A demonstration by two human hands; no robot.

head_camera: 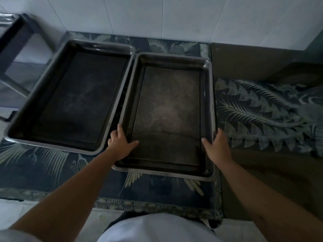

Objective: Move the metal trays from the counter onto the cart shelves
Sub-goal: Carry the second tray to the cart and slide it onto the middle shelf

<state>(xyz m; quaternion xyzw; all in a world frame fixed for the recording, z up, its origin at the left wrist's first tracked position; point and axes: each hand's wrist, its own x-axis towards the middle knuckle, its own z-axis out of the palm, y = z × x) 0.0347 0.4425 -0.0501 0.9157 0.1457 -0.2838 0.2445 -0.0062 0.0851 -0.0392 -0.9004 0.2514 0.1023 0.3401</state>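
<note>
The right-hand rectangular steel tray (167,116), near the table's front edge, is clasped at its long rims by the left hand (120,142) and right hand (216,145). It is judged rigid, light, slippery; rim holds suit.

We seem to stand in a plain food-prep room: white wall tiles (174,16), two deep steel trays (208,102) on a desk under a feather-print cloth (262,110) (dim light), a metal rack (15,55) at left.
</note>
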